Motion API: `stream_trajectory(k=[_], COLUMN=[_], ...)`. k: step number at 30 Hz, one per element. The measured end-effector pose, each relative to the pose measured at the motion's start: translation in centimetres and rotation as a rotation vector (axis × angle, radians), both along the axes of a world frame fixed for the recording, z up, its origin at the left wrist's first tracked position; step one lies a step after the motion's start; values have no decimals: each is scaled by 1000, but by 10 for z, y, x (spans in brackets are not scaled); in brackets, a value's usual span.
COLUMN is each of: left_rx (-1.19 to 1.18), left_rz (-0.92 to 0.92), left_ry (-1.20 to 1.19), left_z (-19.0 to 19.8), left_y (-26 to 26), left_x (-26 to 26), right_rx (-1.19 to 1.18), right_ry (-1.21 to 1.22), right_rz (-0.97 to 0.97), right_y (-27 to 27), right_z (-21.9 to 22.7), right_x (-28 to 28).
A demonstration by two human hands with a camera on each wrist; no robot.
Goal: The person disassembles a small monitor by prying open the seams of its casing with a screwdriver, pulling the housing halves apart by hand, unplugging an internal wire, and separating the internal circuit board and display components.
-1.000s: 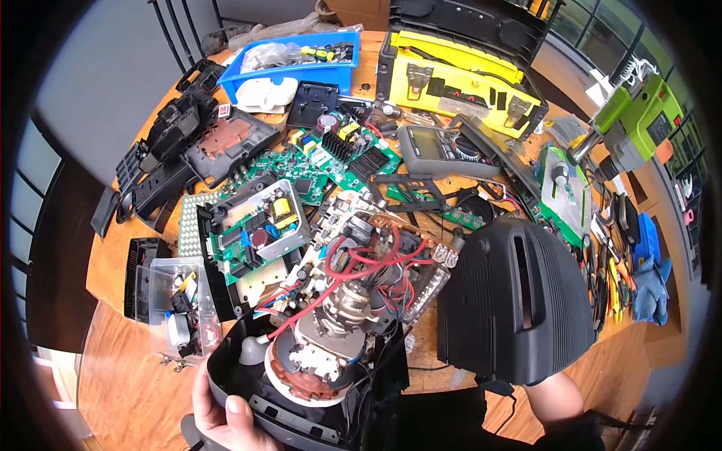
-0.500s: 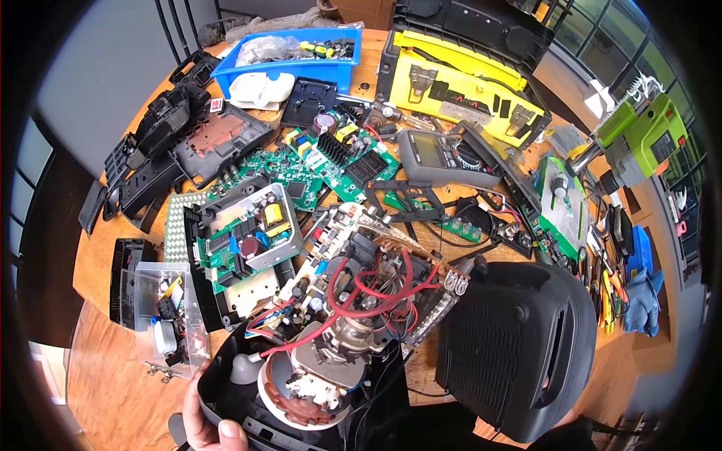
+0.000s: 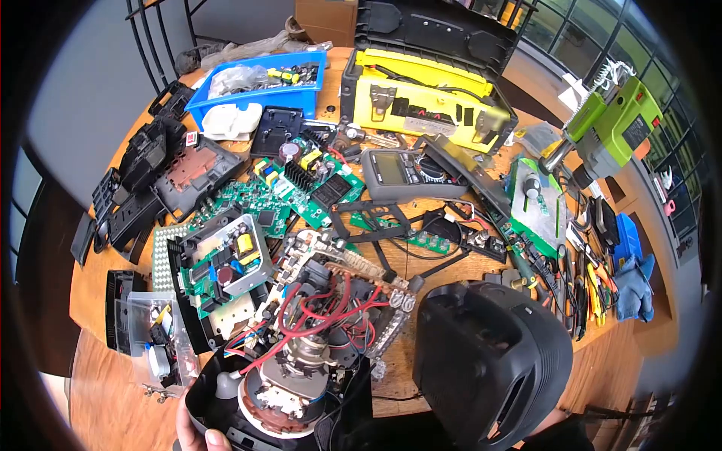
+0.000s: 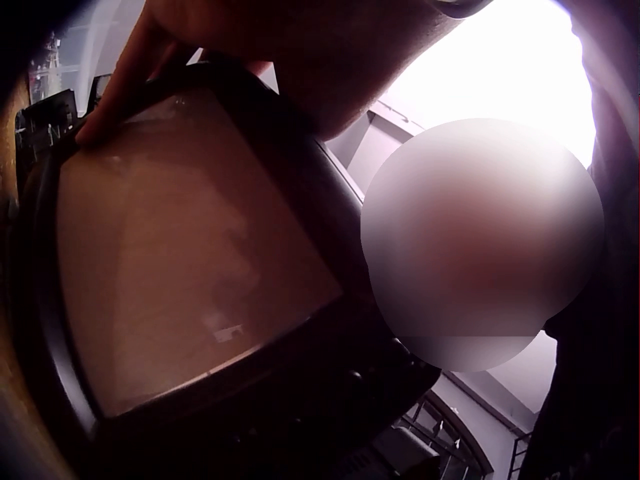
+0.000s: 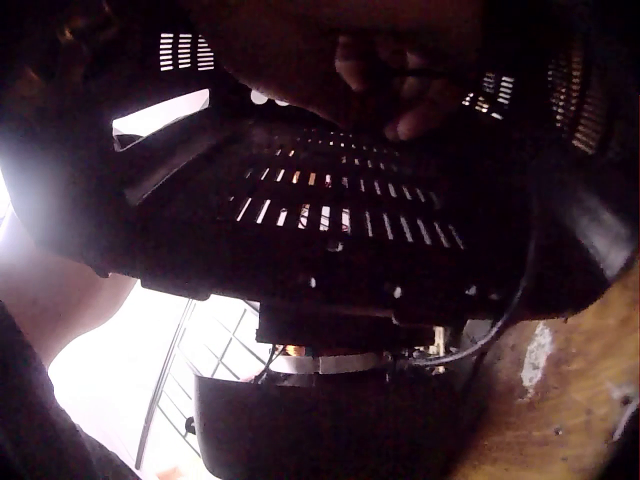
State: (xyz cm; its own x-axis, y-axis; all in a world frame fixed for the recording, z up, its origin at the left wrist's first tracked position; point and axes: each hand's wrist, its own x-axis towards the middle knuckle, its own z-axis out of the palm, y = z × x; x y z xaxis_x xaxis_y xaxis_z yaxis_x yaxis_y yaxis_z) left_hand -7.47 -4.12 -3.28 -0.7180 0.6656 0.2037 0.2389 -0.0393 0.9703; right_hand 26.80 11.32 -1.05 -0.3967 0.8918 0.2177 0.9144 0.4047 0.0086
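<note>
My left hand (image 3: 197,430) grips the rim of a black television front shell (image 3: 207,398), thumb inside. In the left wrist view, its fingers (image 4: 128,95) reach over the screen (image 4: 190,260) edge. Within the shell sits the picture tube (image 3: 259,410), its neck and circuit board (image 3: 312,259) upward, with red wires (image 3: 297,331). To the right stands the black vented back cover (image 3: 489,361), tilted. My right hand (image 5: 395,90) is inside it, fingers curled around a thin dark cord; the head view shows only the forearm (image 3: 553,422).
Circuit boards (image 3: 248,207), a grey multimeter (image 3: 406,173) and black plastic casings (image 3: 143,161) crowd the wooden table (image 3: 98,301). At the back are a blue bin (image 3: 301,98) and yellow toolbox (image 3: 451,124). A clear parts box (image 3: 143,323) stands left; a green drill (image 3: 617,128) and pliers lie right.
The back cover has moved lower and turned, so its top recess now shows. The head view has shifted, and the front shell with my left hand sits lower and farther left in it.
</note>
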Motion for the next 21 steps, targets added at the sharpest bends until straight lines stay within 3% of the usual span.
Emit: stream_trajectory(k=[21], left_rx=[-11], left_rz=[-3], left_ry=[116], left_z=[-4], left_y=[-2], left_x=[-2], right_rx=[-11], right_ry=[-18], right_rz=[-116], right_y=[0], right_z=[8], right_x=[17])
